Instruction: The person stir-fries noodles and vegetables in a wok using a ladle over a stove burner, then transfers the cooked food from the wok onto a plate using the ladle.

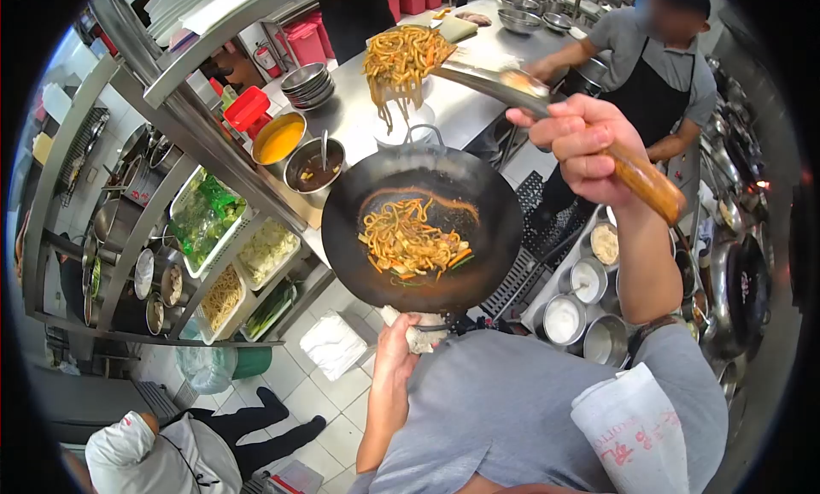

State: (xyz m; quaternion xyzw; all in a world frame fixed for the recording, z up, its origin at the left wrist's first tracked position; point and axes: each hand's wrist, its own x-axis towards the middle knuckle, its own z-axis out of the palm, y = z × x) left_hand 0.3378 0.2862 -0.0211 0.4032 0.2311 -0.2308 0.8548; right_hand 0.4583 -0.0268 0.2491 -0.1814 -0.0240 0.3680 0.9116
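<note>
My right hand (589, 144) is closed around the wooden handle of a metal ladle (495, 85). Brown noodles (406, 60) are heaped at the ladle's far end, some strands hanging down over a white container (406, 126) on the steel counter. Below, my left hand (395, 353) grips a folded white cloth (420, 330) at the near handle of a black wok (350, 229). More noodles with orange and green vegetable strips (414, 242) lie in the wok, which is held up beside the counter edge.
Bowls of orange sauce (279, 141) and dark sauce (314, 165) stand left of the wok, near stacked metal bowls (307, 84). Trays of vegetables (205, 216) fill the left shelf. Seasoning pots (564, 317) sit at right. A co-worker (649, 67) stands upper right, another person (171, 451) lower left.
</note>
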